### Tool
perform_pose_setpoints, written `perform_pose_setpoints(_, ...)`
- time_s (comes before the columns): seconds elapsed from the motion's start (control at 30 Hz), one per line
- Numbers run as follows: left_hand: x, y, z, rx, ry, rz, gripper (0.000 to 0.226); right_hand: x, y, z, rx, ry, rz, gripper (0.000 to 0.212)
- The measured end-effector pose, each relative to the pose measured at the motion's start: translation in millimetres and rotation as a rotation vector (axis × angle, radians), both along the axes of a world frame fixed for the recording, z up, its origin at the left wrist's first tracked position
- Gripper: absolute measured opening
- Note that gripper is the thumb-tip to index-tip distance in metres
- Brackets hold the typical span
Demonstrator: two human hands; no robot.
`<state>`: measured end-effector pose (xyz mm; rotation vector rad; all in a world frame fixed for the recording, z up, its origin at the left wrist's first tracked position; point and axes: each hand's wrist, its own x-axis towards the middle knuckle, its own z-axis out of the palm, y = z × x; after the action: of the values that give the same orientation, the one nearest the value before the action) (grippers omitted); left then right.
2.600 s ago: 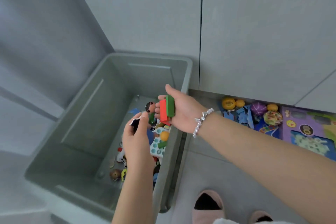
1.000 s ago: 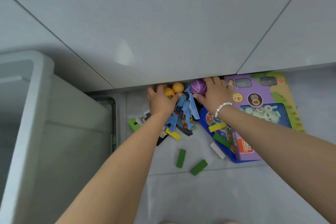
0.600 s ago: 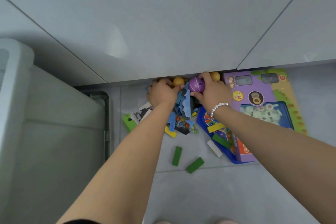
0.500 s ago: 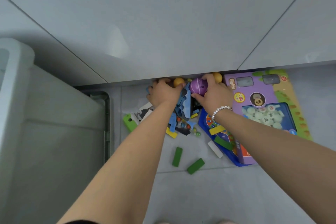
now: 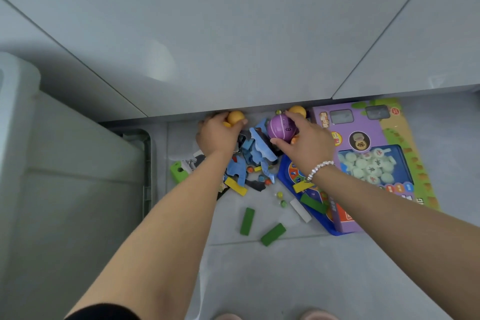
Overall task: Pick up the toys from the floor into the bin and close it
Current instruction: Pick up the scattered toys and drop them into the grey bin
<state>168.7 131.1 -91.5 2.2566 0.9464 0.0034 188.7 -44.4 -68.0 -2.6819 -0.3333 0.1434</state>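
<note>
Right hand (image 5: 306, 148) fingers (image 5: 279, 143) wrap the purple ball (image 5: 280, 128) — floor-level.

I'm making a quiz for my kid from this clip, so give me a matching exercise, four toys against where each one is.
Things:
1. purple ball
2. orange ball
3. two green blocks
4. purple game box

Places:
A. gripped by the left hand
B. flat on the floor, far right
C. gripped by the right hand
D. loose on the tile, nearest the camera

Pairs: 1-C, 2-A, 3-D, 4-B
</note>
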Motion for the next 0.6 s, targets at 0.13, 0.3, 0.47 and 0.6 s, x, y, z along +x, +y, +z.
perform_pose_setpoints(0.13,-22.3,-0.7,18.4,-0.093,-0.029,0.122,0.039,-7.4,-1.3,16.7,0.078,0.038,-0.008,0.061)
perform_pose_setpoints(0.3,-59.0,-6.8,73.2,-0.271,-0.09,0.273,0.032,-36.8,6.7,55.5,0.289,0.186,-0.033,0.064)
perform_pose_setpoints(0.47,-97.0,5.1,188.5,-0.413,-0.285,0.414,0.039,-65.1,39.2,130.3,0.517,0.223,0.019,0.063)
perform_pose_setpoints(0.6,-177.1,28.5,275.6,-0.52,-0.528,0.62,0.038,-99.9,81.5,203.9,0.695,0.337,0.209,0.058)
